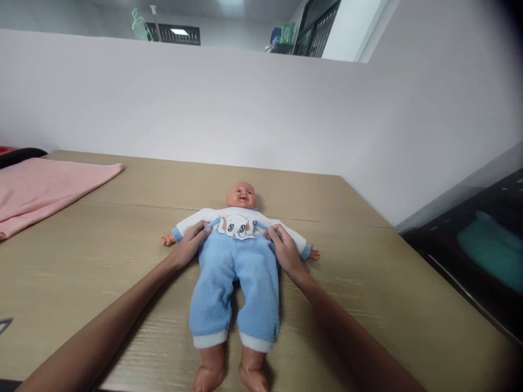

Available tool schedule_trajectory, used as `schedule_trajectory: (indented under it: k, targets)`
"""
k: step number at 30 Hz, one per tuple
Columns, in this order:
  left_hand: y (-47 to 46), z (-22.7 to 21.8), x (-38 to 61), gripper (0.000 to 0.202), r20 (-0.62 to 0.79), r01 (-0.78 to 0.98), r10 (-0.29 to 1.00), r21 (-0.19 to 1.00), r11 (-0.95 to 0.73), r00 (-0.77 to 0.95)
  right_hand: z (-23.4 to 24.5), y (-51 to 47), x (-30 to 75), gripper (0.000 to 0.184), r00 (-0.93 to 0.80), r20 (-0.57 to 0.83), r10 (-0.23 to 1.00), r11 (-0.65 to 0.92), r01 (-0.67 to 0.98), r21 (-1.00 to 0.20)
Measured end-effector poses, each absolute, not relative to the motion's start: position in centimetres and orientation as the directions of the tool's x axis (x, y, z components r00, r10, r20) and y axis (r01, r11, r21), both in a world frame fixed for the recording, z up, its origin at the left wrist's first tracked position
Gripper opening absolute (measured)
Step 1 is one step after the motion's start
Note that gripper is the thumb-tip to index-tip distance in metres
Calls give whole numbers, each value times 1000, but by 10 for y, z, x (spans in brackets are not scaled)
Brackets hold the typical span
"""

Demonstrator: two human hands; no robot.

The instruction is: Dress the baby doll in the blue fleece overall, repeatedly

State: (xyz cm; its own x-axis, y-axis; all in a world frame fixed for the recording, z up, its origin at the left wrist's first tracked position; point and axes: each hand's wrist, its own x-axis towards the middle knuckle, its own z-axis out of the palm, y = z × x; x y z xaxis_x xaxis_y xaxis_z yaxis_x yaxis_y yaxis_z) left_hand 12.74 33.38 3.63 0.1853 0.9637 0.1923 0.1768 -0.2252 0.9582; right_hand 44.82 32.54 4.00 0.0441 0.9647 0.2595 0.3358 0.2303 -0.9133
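Note:
A baby doll (pixel 242 196) lies on its back on the wooden table, arms spread and bare feet towards me. It wears a white top (pixel 196 219) with blue cuffs and fuzzy light-blue overalls (pixel 235 256) with white hems. An animal-face patch (pixel 237 226) covers the bib. My left hand (pixel 193 244) pinches a blue strap (pixel 213 223) at one side of the bib. At the other side, my right hand (pixel 285 249) grips the matching blue strap (pixel 261 223) between thumb and fingers. Both straps look pulled outward, and their ends are hidden in my fingers.
A pink cloth (pixel 49 188) lies at the table's left, with a black and red object (pixel 20 155) behind it. The white wall (pixel 204 109) borders the far edge. To the right stands a dark glossy object (pixel 469 256) with something teal inside or reflected.

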Motion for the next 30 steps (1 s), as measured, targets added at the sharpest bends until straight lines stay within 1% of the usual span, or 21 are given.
schedule_trajectory:
  k: [2,5,7,9,11,13,15,17,19,21,23,25,28,30]
  targets:
    - [331,36,127,28,193,158,964,962,-223,185,40,319,448,40,51,263,963,229,349,-909]
    - [329,37,134,36,222,97,969,968,-232,104,39,310,446,33,104,324,940,264,380,-886]
    - [327,37,140,46,257,65,966,964,-258,28,42,307,443,31,150,426,892,321,450,-833]
    - [326,37,146,51,296,39,955,955,-295,-30,53,308,437,28,159,544,824,383,551,-742]
    - [325,37,151,51,325,8,944,946,-325,-62,71,316,425,20,86,629,773,453,621,-640]
    - [325,36,154,48,338,-18,937,940,-341,-86,93,332,408,15,-81,649,756,545,627,-556]
    - [324,35,155,46,342,-35,933,937,-348,-114,116,356,386,14,-297,601,742,635,597,-490]
    - [322,34,155,42,344,-41,930,935,-351,-128,135,383,362,14,-488,479,730,682,568,-460]
    - [319,32,155,38,350,-40,928,933,-357,-126,147,410,338,16,-667,280,690,708,545,-449]
    - [317,32,155,35,374,-18,920,925,-379,-117,152,431,317,25,-809,79,582,755,502,-422]
    - [315,32,156,32,412,15,906,911,-412,-102,150,447,298,38,-882,-47,468,801,446,-400]
    - [314,32,157,30,434,39,896,901,-432,-96,145,456,285,49,-903,-95,418,818,420,-394]
    - [315,33,158,27,413,38,903,911,-411,-117,137,464,278,64,-895,-91,436,800,432,-415]
    - [316,34,158,27,392,26,912,920,-392,-123,135,469,281,66,-891,-76,448,780,430,-455]
